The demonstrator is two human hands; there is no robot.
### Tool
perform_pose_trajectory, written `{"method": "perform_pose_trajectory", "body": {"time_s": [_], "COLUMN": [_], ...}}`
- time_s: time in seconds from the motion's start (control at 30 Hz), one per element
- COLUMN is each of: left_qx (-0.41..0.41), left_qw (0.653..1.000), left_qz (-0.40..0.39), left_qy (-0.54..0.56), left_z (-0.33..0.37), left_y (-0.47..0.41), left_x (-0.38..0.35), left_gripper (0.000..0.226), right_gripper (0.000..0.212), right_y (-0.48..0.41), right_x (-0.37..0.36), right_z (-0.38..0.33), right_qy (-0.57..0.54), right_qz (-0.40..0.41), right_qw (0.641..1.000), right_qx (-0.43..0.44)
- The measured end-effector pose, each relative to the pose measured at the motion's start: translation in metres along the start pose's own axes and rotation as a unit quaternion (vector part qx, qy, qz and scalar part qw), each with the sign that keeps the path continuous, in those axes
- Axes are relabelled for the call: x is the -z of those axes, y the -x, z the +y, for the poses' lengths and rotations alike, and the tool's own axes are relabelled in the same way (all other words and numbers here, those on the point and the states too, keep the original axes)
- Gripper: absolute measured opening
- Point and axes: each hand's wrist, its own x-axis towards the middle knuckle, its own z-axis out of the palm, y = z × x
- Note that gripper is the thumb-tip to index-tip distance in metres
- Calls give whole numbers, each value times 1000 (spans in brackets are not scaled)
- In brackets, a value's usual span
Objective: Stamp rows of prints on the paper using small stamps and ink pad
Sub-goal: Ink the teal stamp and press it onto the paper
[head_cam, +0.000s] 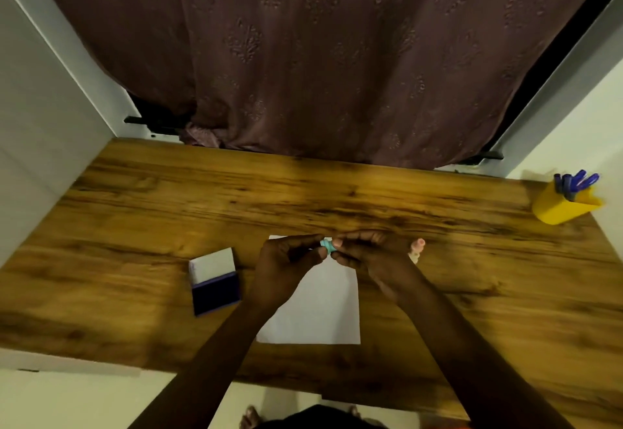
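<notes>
A white sheet of paper (317, 307) lies on the wooden table (168, 199) in front of me, with no prints visible on it. Above its far edge, my left hand (286, 260) and my right hand (367, 253) meet and pinch a small teal stamp (327, 246) between their fingertips. An ink pad (214, 282) lies open to the left of the paper, its white lid raised behind the dark blue pad. Another small stamp with a pink top (417, 250) stands on the table just right of my right hand.
A yellow pen holder (563, 206) with several blue pens stands at the table's far right corner. A brown patterned curtain (320, 57) hangs behind the table's far edge. White walls close in on both sides.
</notes>
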Motion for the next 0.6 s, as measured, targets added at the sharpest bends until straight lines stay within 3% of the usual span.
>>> {"method": "perform_pose_trajectory", "body": {"time_s": [0.33,0.6], "left_qx": [38,84], "left_qw": [996,983], "left_qz": [47,150], "left_qy": [73,70], "left_z": [-7,-31], "left_y": [15,39], "left_x": [46,107], "left_gripper": [25,30], "right_gripper": [24,19], "right_y": [-7,-21], "right_x": [-28,-76], "right_z": [-3,8], "right_qy": [109,210], "right_qz": [4,-19], "right_qw": [993,976], "right_qx": [37,60]}}
